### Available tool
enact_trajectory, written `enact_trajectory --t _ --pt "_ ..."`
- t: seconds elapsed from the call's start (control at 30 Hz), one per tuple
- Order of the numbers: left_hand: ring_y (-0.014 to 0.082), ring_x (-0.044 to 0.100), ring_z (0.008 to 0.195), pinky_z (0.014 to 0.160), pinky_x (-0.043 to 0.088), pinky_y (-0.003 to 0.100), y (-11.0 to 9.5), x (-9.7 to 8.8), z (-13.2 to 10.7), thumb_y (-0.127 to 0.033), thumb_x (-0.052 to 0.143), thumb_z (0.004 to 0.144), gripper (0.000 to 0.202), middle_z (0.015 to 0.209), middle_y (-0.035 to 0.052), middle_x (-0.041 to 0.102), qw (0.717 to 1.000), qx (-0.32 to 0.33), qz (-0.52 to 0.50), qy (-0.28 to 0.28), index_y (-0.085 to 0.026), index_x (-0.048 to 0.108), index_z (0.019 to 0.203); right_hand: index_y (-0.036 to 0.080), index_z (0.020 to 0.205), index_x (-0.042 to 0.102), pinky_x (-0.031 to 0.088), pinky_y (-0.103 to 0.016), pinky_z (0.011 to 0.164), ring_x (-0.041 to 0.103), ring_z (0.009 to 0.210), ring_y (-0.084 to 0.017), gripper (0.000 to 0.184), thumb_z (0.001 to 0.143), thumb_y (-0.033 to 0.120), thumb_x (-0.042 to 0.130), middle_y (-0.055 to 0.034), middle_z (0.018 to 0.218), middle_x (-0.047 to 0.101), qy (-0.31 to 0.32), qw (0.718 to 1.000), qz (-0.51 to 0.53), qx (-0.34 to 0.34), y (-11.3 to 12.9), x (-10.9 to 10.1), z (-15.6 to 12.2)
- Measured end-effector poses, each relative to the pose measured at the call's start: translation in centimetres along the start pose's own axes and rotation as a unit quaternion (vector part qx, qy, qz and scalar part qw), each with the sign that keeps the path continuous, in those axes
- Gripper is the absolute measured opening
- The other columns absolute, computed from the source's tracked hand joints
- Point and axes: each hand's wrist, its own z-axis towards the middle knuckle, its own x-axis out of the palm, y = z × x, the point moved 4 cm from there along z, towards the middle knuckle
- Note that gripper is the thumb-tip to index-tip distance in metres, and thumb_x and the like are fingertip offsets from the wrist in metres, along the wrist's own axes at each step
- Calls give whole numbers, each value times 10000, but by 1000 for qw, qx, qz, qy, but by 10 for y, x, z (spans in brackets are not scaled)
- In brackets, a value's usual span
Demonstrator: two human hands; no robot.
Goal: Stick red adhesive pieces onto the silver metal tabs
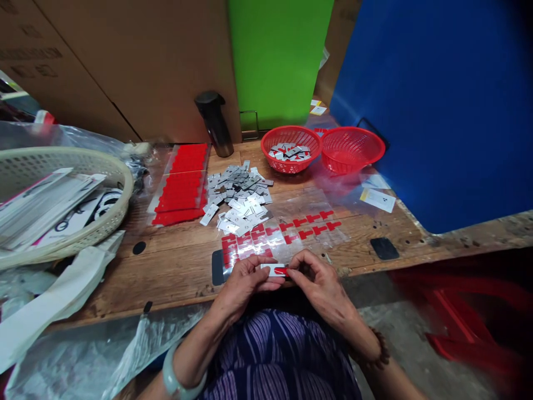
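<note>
Left hand point(245, 280): your thumb and fingers pinch the left end of the small plate point(270, 270), holding it level at the near edge of the table point(175, 266), above your lap.
Right hand point(320, 283): your fingers are pressed together on the red tab point(281, 271) at the plate's right end. With 2 hands on so small a part, it seems steadied from both sides.
Sticker sheet point(291, 228): clear film with rows of red T-shaped tabs, lying flat just beyond your hands. The right rows are sparser than the left, and it probably sits this near for short reaches.
Pile of plates point(239, 200): loose silvery pieces heaped beyond the sheet, at the middle of the table.
Red basket point(266, 151): far side, holding a few plates with red marks.
Second red basket point(353, 149): touching the 1st on its right. No contents show.
Red sheets point(183, 183): stacked in clear wrap, left of the pile.
Cream basket point(122, 186): far left, filled with printed packets, well apart from your hands.
</note>
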Motion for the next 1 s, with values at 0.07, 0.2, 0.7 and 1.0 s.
enact_trajectory --t 0.07,0.2,0.7,1.0 --pt "159 691 680 628 539 194 0 0 0 -84 547 784 205 780 137 714 1000 0 6 -1 -71 540 988 186 716 504 390 -234 608 492 659 -113 78 791 199 522 28 693 516 0 1000 1 1 -1 1 0" --pt "158 690 678 627 540 196 1 0 0 -96 558 779 202 810 138 714 1000 3 11 -3 -71 546 980 186 715 505 389 -233 622 491 663 -110 79 792 173 516 29 695 514 -2 1000 -1 -7 -3 2 0" --pt "148 688 664 627 540 195 2 -1 3 -116 574 772 207 824 126 716 1000 5 20 -5 -79 558 975 190 721 502 378 -220 608 471 646 -102 80 790 151 505 38 682 497 -5 1000 8 -6 -7 3 2" --pt "151 688 677 615 533 181 2 2 1 -140 584 779 214 772 129 713 1000 -2 27 -12 -70 537 975 188 716 499 374 -215 600 461 629 -97 83 795 164 508 43 668 491 -7 1000 2 -8 -8 4 1"
